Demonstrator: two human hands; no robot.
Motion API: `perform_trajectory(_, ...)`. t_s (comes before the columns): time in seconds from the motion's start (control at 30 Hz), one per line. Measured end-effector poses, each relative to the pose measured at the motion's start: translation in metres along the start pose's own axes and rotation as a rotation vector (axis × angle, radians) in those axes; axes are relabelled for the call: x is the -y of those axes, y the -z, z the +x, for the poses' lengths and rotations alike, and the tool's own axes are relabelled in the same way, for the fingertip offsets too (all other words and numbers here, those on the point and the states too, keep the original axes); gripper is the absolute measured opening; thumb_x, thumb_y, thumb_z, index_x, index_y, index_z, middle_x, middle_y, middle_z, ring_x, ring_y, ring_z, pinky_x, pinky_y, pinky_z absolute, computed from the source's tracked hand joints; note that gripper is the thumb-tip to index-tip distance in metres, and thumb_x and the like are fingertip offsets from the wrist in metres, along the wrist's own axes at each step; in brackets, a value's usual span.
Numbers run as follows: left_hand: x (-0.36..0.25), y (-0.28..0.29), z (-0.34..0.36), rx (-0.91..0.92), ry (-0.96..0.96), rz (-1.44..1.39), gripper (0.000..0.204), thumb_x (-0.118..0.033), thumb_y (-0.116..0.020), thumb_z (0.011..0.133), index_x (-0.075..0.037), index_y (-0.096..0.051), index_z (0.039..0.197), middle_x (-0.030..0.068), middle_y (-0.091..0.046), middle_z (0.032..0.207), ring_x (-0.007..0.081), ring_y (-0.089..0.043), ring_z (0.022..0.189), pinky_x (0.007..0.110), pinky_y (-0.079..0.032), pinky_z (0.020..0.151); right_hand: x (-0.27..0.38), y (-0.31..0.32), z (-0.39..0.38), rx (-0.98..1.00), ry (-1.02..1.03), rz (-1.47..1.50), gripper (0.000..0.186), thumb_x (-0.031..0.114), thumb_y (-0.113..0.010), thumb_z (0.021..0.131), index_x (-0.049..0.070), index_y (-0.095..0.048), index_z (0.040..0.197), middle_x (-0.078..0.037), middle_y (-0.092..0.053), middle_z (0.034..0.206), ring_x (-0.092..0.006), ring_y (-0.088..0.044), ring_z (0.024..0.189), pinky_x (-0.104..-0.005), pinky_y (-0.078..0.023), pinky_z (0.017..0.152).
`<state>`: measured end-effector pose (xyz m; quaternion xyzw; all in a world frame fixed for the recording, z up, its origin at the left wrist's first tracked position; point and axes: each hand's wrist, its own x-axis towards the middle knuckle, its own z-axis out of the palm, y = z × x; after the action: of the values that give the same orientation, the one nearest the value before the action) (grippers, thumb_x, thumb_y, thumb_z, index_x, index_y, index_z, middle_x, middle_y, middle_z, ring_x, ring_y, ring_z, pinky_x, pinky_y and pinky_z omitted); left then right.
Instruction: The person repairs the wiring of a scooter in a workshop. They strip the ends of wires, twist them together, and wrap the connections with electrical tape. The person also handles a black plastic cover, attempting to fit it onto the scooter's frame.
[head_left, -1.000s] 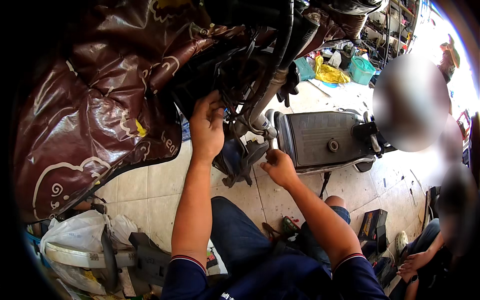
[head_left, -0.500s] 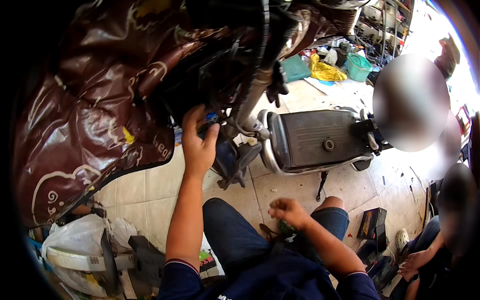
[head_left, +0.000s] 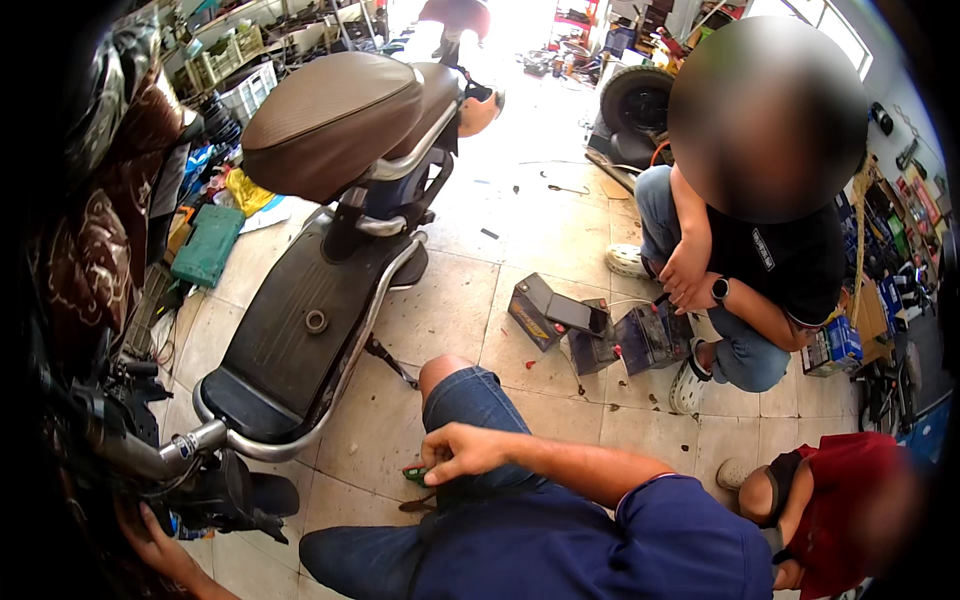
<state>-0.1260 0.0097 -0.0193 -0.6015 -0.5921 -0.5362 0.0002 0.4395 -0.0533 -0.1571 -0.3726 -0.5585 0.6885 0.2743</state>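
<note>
The left hand (head_left: pixel 155 542) was stretched out low at the far left, its thumb (head_left: pixel 148 514) raised, its other fingertips largely hidden; the left forearm (head_left: pixel 203 584) was cut off by the lower edge. The right forearm (head_left: pixel 585 466) was held across the body, the right hand (head_left: pixel 462 455) loosely curled before the right thigh (head_left: pixel 482 402).

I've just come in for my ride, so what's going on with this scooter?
One person's left hand is at the dark parts by the metal tube of a scooter; its grip is hard to see. Their right hand, curled, is near the knee; whether it holds anything is unclear. A ring lies on the footboard. Someone in a black shirt crouches beside batteries, with a phone on top.
</note>
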Motion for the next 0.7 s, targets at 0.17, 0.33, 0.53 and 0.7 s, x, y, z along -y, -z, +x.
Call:
perform_trajectory(0.17, -0.069, -0.020, -0.005, -0.150, -0.167, -0.005, 0.043, -0.008, -0.077, 0.087, 0.009, -0.063, 0.124, 0.0219, -0.071, 0.119, 0.0301, -0.069, 0.106, 0.041, -0.055, 0.094, 0.031, 0.029, -0.018, 0.179, 0.261, 0.030, 0.078, 0.052, -0.080, 0.090, -0.003, -0.056, 0.140, -0.002, -0.061, 0.081, -0.0117, -0.054, 0.072, -0.0293, -0.046, 0.065)
perform_trajectory(0.33, -0.068, -0.019, -0.001, -0.117, -0.142, 0.076, 0.050, -0.011, -0.079, 0.087, 0.011, -0.061, 0.130, 0.0249, -0.070, 0.125, 0.0329, -0.069, 0.108, 0.042, -0.055, 0.096, 0.180, 0.119, -0.111, 0.202, 0.968, 0.352, 0.148, 0.085, -0.074, 0.066, -0.001, -0.003, 0.163, -0.003, -0.053, 0.079, -0.0136, -0.046, 0.065, -0.0311, -0.040, 0.060)
perform_trajectory(0.53, -0.061, -0.008, -0.003, -0.109, -0.188, 0.156, 0.052, -0.011, -0.079, 0.087, 0.011, -0.061, 0.130, 0.0256, -0.069, 0.126, 0.0343, -0.070, 0.108, 0.043, -0.055, 0.097, 0.203, 0.141, -0.124, 0.072, 1.128, 0.277, 0.162, 0.090, -0.075, 0.060, 0.005, 0.016, 0.164, -0.001, -0.049, 0.080, -0.0129, -0.043, 0.063, -0.0310, -0.039, 0.061)
perform_trajectory(0.7, -0.057, -0.010, -0.005, -0.133, -0.144, 0.089, 0.051, -0.009, -0.080, 0.087, 0.010, -0.061, 0.130, 0.0249, -0.070, 0.124, 0.0329, -0.070, 0.106, 0.042, -0.056, 0.094, 0.200, 0.140, -0.123, 0.116, 1.146, 0.295, 0.172, 0.094, -0.075, 0.049, 0.002, 0.016, 0.163, -0.002, -0.050, 0.082, -0.0140, -0.043, 0.065, -0.0304, -0.038, 0.061)
